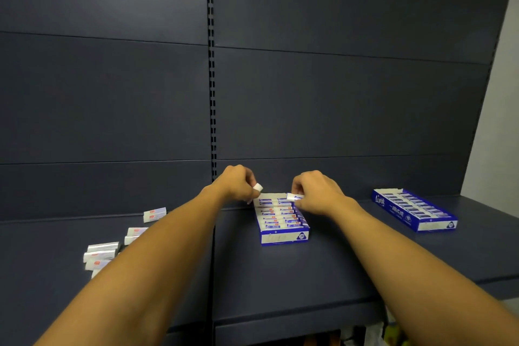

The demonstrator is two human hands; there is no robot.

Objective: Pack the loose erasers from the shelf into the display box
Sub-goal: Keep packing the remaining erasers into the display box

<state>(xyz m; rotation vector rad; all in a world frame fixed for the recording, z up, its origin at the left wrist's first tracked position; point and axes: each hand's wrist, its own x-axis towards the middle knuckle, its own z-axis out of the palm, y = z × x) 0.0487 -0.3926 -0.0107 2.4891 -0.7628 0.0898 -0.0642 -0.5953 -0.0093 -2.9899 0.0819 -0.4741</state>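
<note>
Now over far end of box mid-shelf: left hand pinching eraser, right hand pinching second eraser. Loose erasers near left; full box right.

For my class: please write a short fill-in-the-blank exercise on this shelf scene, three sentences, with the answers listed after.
1. Each hand holds one ____ over the far end of the display box.
2. The loose erasers still to be packed lie on the shelf to the ____ of that box.
3. A second box, already full, lies to the ____ of the right hand.

Answers: eraser; left; right
</note>
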